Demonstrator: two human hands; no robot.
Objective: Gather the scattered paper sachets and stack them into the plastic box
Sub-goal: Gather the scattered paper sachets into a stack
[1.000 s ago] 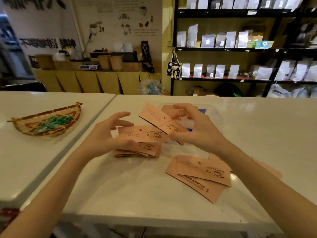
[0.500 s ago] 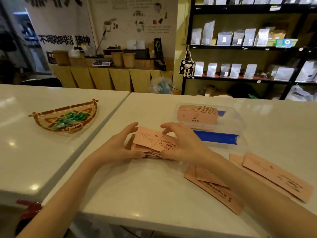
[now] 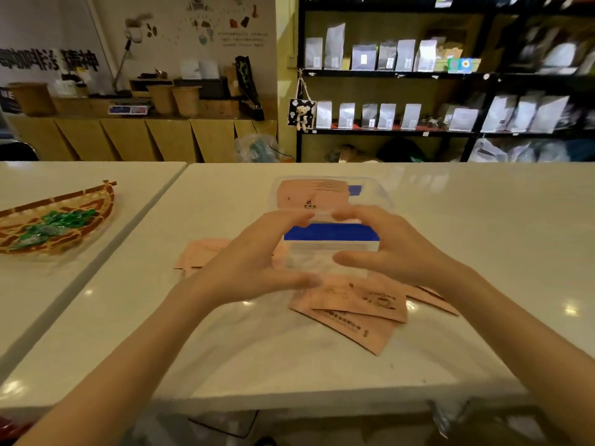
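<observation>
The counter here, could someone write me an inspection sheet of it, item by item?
Surface: white counter, glossy.
Job's things: clear plastic box with stacked sachets; loose sachets nearer, more by the left hand.
Clutter: woven basket of green sweets, on the adjoining table.
Hands: left hand and right hand curved, open, holding nothing visible.
Cables: nothing seen.
Surroundings: shelves of pouches.
</observation>
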